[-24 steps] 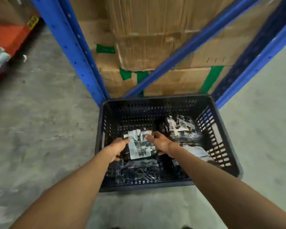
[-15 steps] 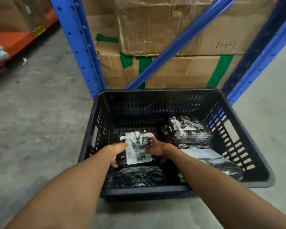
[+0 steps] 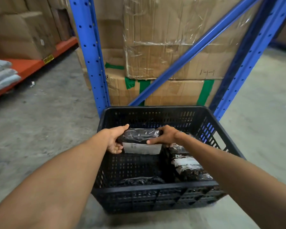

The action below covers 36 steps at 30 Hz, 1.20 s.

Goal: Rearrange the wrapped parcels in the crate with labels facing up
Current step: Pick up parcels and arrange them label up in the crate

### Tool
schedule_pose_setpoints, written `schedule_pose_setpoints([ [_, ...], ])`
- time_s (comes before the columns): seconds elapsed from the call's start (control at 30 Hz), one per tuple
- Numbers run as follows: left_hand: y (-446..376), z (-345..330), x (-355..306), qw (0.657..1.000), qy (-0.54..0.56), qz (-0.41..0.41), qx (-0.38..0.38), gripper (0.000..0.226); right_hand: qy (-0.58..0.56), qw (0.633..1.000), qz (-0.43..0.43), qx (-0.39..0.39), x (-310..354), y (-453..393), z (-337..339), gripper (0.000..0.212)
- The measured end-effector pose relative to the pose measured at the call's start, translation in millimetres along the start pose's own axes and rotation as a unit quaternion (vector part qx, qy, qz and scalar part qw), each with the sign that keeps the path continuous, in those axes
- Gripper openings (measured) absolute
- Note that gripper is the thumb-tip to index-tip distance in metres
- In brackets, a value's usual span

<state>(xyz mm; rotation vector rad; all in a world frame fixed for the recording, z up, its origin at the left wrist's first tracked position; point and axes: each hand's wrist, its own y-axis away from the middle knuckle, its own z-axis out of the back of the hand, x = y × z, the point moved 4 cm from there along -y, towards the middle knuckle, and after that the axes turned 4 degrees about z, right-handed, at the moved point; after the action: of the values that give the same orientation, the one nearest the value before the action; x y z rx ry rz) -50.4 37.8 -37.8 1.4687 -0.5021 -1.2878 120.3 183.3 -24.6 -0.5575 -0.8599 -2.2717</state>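
A black slatted crate (image 3: 155,194) stands on the concrete floor. Both hands hold one black wrapped parcel (image 3: 139,135) lifted above the crate's middle and tilted on edge, its white label (image 3: 142,148) facing me. My left hand (image 3: 115,139) grips its left end and my right hand (image 3: 163,135) its right end. Inside, along the right wall, lie parcels with white labels showing (image 3: 186,163). Another black parcel (image 3: 141,180) lies at the near wall with no label visible.
Blue rack uprights (image 3: 89,52) and a diagonal brace (image 3: 193,48) stand just behind the crate, with stacked cardboard boxes (image 3: 168,47) between them. An orange shelf beam (image 3: 31,65) with grey bundles (image 3: 2,75) runs at the left. Bare floor lies left and right.
The parcel that lay flat, label up, on the crate floor has been lifted by both hands and tipped on edge. The camera has swung upward.
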Motion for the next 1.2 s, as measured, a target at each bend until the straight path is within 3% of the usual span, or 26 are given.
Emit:
schedule_pose_setpoints([
  [0.1, 14.8, 6.7, -18.8, 0.997, 0.035, -0.075, 0.013, 0.099, -0.031, 0.999, -0.004, -0.015, 8.0, 8.7, 38.0, 0.084],
  [0.17, 21.6, 9.2, -29.1, 0.992, 0.026, -0.117, 0.027, 0.106, -0.067, 0.997, -0.007, -0.023, 7.8, 13.7, 58.7, 0.092],
  [0.33, 17.5, 10.1, -30.2, 0.977, 0.015, -0.196, 0.087, 0.086, -0.185, 0.983, 0.014, 0.011, -3.7, 20.9, 72.3, 0.085],
  [0.47, 11.6, 8.6, -25.2, 0.961, 0.073, -0.263, 0.032, 0.071, -0.2, 0.979, 0.006, 0.041, -15.6, 20.0, 56.4, 0.095],
  [0.57, 17.5, 14.6, -26.5, 0.954, 0.041, -0.296, -0.031, 0.077, -0.191, 0.978, -0.022, 0.086, -23.6, 22.5, 38.3, 0.084],
  [0.67, 20.0, 18.0, -29.6, 0.958, -0.01, -0.281, -0.048, 0.087, -0.251, 0.965, 0.014, 0.068, -24.6, 22.8, 24.1, 0.068],
  [0.73, 15.8, 17.1, -31.4, 0.963, -0.023, -0.264, -0.054, 0.084, -0.246, 0.966, 0.016, 0.072, -21.3, 22.2, 12.4, 0.07],
  [0.87, -8.7, 10.8, -31.6, 0.972, 0.042, -0.225, -0.047, 0.074, -0.304, 0.949, -0.035, 0.078, -18.6, 12.9, -11.4, 0.06],
  [0.93, -29.3, 5.6, -25.1, 0.983, 0.069, -0.168, -0.029, 0.072, -0.319, 0.94, -0.075, 0.091, -19.5, 5.9, -26.3, 0.057],
  [1.07, -69.6, -15.8, 2.8, 1.0, 0.007, -0.021, 0.019, 0.067, -0.324, 0.93, -0.138, 0.105, -22.4, -12.9, -56.1, 0.058],
  [1.2, -101.2, -20.4, 19.6, 1.0, -0.006, 0.003, -0.014, 0.055, -0.276, 0.924, -0.212, 0.158, -23.3, -29.0, -81.6, 0.064],
])
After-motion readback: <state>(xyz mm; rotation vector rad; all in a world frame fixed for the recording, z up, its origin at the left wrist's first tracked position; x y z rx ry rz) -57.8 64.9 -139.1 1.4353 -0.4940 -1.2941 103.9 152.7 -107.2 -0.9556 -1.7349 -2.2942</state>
